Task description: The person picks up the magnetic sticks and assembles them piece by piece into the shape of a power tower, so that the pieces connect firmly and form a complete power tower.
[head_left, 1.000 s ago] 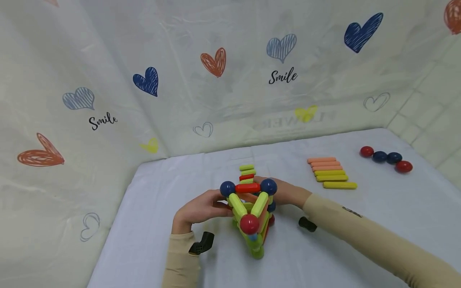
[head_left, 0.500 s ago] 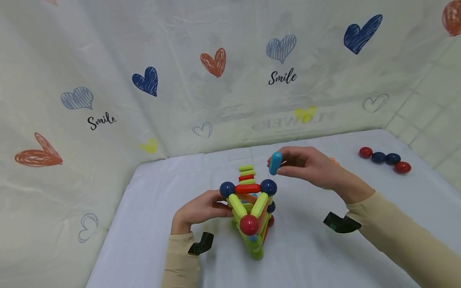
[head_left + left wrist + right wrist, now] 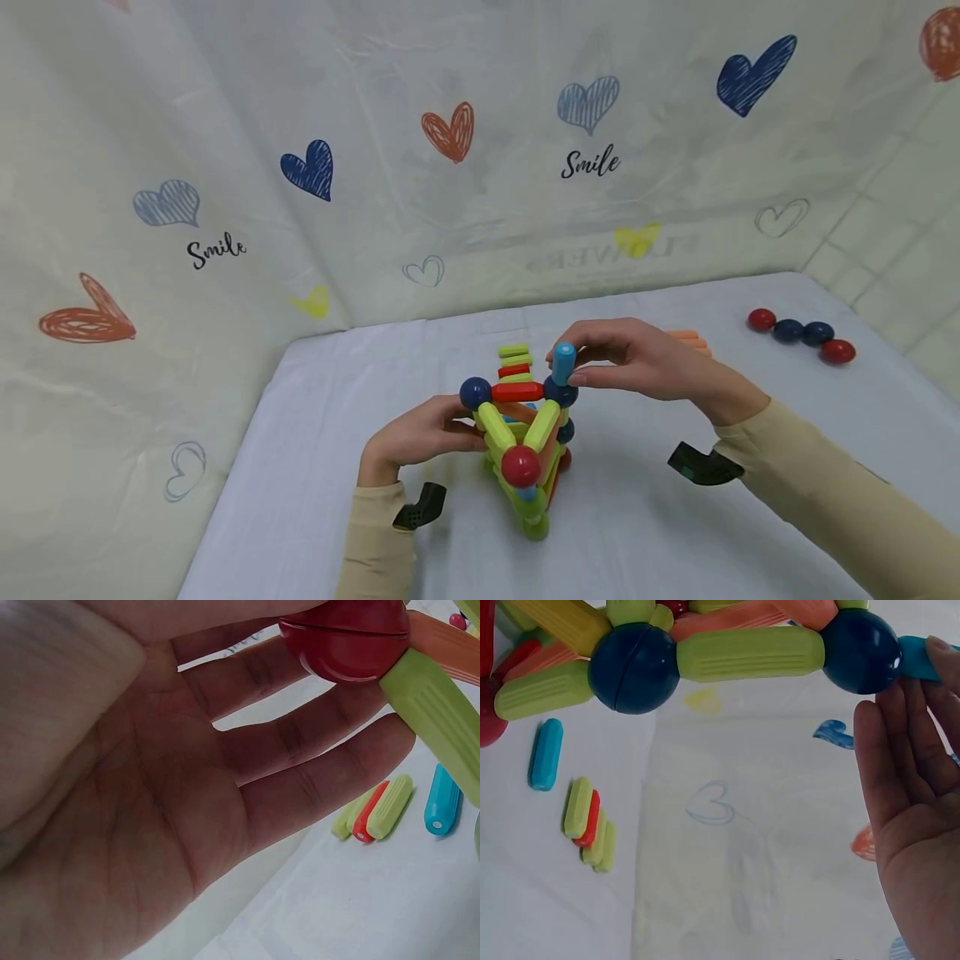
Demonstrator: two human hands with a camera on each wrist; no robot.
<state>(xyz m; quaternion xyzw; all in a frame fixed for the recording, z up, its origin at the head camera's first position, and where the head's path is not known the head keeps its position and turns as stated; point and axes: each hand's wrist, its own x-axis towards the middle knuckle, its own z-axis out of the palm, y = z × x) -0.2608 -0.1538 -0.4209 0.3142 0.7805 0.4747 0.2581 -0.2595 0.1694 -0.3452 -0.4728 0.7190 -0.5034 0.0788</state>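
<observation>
A tower of rods and balls stands mid-table, with navy balls at its two upper corners and a red rod between them. My left hand grips its left side; the left wrist view shows a red ball between thumb and fingers. My right hand pinches a short light-blue rod upright on the top right navy ball. In the right wrist view that rod touches the navy ball. Parts of the tower's far side are hidden.
Short green and red rods lie in a row behind the tower. Another blue rod lies near them. Orange rods are partly covered by my right hand. Red and navy balls sit at the far right, near a printed cloth backdrop.
My right hand came out from behind the tower with a blue rod, rose to the right, then lowered it onto the top right navy ball. The left hand has stayed in place.
</observation>
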